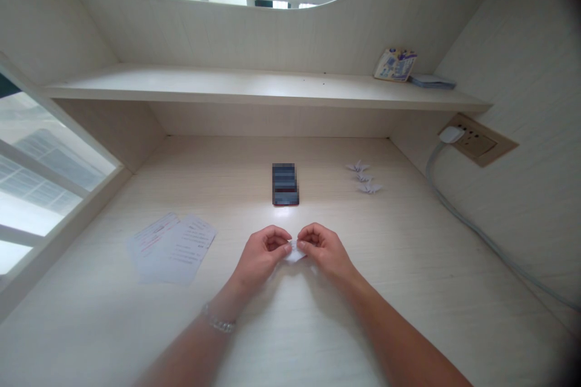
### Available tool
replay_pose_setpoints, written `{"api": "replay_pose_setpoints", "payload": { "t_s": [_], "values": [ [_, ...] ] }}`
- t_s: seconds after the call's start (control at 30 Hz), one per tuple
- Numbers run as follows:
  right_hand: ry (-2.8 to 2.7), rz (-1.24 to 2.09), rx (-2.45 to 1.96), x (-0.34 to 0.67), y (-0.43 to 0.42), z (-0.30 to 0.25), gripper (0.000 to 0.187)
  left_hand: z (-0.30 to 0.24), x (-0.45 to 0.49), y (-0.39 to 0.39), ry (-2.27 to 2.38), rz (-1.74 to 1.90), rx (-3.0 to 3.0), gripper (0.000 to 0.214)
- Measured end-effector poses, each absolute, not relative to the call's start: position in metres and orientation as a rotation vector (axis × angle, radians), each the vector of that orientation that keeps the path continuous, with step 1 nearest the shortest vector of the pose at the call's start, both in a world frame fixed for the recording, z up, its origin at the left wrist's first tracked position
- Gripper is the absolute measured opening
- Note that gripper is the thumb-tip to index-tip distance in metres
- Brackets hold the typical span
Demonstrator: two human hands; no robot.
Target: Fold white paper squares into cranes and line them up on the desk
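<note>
A small folded piece of white paper (295, 252) is held between my two hands, low over the middle of the desk (254, 338). My left hand (267, 247) pinches its left side between thumb and fingers. On the right side, my right hand (323, 247) grips it the same way, thumb on top. The fingers cover much of the paper, so its exact folds are hidden. Beyond the hands lies a phone (285, 184), its screen blurred out. Farther right, several folded paper cranes (368, 188) stand in a short row.
Sheets of paper with writing (184, 251) lie overlapping at the left. A shelf (236, 86) spans the back, bearing a small printed packet (394, 65) and a flat stack (432, 81). On the right wall, a plug (451, 134) sits in a socket panel (483, 140), its grey cable (476, 230) trailing down.
</note>
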State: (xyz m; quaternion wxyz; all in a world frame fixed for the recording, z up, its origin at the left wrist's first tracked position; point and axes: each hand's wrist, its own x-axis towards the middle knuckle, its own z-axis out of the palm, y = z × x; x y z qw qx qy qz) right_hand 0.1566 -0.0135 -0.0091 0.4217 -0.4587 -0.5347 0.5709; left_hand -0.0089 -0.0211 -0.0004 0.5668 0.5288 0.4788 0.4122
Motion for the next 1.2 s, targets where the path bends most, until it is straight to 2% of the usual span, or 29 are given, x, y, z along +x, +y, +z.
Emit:
{"api": "replay_pose_setpoints", "payload": {
  "t_s": [0.27, 0.53, 0.8, 1.0, 1.2],
  "values": [
    [-1.564, 1.193, -1.226, 0.155, -0.019, -0.002, 0.008, -0.002, -0.008, -0.023, 1.135, 0.968, 1.327, 0.011],
    [-1.497, 1.219, -1.240, 0.160, -0.014, -0.005, 0.009, -0.003, -0.011, -0.018, 1.105, 0.972, 1.270, 0.021],
    [-1.609, 1.185, -1.217, 0.157, -0.019, -0.001, 0.011, 0.000, -0.007, -0.025, 1.134, 0.974, 1.395, 0.015],
    [-1.561, 1.307, -1.262, 0.160, -0.016, -0.002, 0.011, 0.000, -0.008, -0.023, 1.137, 0.975, 1.361, 0.014],
    [-1.419, 1.513, -1.191, 0.165, -0.011, -0.007, 0.027, -0.002, -0.011, -0.020, 1.142, 0.953, 1.320, 0.014]
  ]
}}
